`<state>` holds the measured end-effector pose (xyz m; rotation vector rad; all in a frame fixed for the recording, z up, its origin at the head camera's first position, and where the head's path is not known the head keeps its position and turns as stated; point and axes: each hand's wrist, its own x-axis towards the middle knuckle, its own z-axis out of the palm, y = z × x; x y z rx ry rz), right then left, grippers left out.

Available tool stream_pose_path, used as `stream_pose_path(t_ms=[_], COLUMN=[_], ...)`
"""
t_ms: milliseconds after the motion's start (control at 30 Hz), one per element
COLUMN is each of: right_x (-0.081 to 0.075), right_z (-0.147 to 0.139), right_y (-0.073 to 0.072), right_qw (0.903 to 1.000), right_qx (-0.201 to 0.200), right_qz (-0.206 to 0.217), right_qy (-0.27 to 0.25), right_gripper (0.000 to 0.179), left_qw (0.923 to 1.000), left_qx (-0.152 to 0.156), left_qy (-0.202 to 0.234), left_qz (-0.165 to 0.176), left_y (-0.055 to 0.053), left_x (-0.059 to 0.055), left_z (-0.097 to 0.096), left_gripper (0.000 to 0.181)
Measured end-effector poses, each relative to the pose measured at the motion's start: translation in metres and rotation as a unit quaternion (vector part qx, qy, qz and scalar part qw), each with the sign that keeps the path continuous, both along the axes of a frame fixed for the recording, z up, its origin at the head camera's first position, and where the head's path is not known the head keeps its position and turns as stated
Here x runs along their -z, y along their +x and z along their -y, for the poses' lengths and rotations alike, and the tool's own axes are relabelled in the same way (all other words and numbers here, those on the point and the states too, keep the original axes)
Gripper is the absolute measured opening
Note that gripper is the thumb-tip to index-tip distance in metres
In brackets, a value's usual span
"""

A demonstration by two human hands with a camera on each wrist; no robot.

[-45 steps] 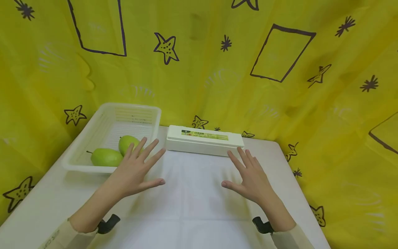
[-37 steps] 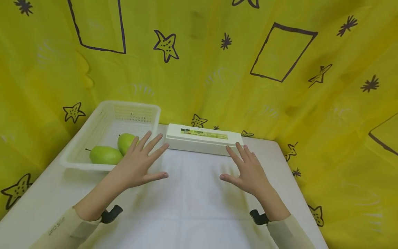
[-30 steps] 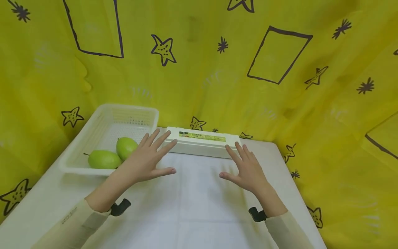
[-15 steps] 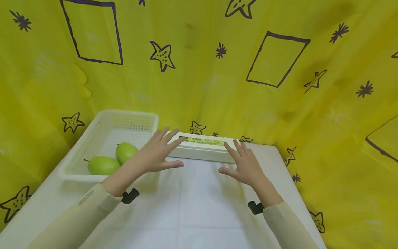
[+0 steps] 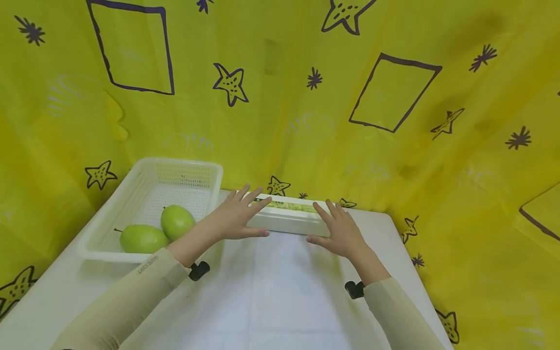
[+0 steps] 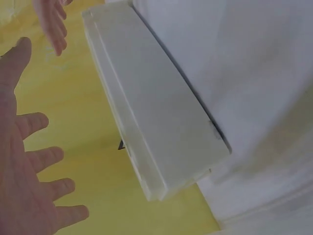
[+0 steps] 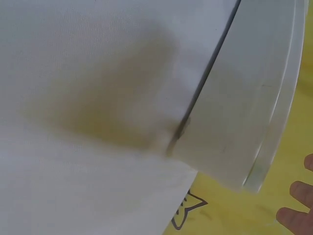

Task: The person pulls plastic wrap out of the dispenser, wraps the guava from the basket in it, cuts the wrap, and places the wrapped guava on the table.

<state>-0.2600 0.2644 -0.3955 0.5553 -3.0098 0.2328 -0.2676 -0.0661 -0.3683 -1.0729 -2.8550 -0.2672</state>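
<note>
A long white lidded box (image 5: pixel 290 224) with a yellow-green label lies at the back of the table. My left hand (image 5: pixel 234 216), palm down with fingers spread, is over its left end in the head view. Over the right end is my right hand (image 5: pixel 343 232), its fingers also spread. Both hands hold nothing. In the left wrist view the left hand (image 6: pixel 22 186) shows beside the box (image 6: pixel 156 93), with some right-hand fingers (image 6: pixel 51 24) at the top. The right wrist view shows the box end (image 7: pixel 234 98) and a few right fingertips (image 7: pixel 293 220).
Left of the box stands a white plastic basket (image 5: pixel 111 256) with two green pears, one near the front rim (image 5: pixel 142 238) and one behind it (image 5: pixel 177 222). A yellow patterned curtain (image 5: pixel 271 121) hangs behind and beside the white-covered table (image 5: pixel 280 291).
My left hand has moved right, from over the basket's front corner to the box's left end. My right hand has edged forward over the box's right end. Fingers stay spread; the box and pears stay put.
</note>
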Motion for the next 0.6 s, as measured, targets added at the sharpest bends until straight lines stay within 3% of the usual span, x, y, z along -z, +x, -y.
stream_pose_path(t_ms=[133,333,467,600], right_x=[0.009,0.015,0.016,0.021], right_z=[0.004,0.008,0.007,0.003], right_y=[-0.014,-0.025,-0.032,-0.038], right_qw=[1.0000,0.9999,0.9997,0.9994], right_qx=[-0.003,-0.011,-0.020,-0.033], right_qz=[0.007,0.006,-0.002,-0.002], right_qy=[0.006,0.012,0.011,0.007], right_gripper=[0.097,0.097,0.095,0.091], left_qw=[0.9991,0.9966,0.9914,0.9874], left_qx=[-0.002,-0.019,-0.028,-0.036], left_qy=[-0.025,-0.027,-0.030,-0.040], left_qz=[0.035,0.075,0.124,0.149], left_y=[-0.008,-0.018,-0.029,-0.036], left_x=[0.004,0.010,0.013,0.015], left_z=[0.002,0.005,0.001,-0.005], left_gripper=[0.085,0.086,0.088,0.088])
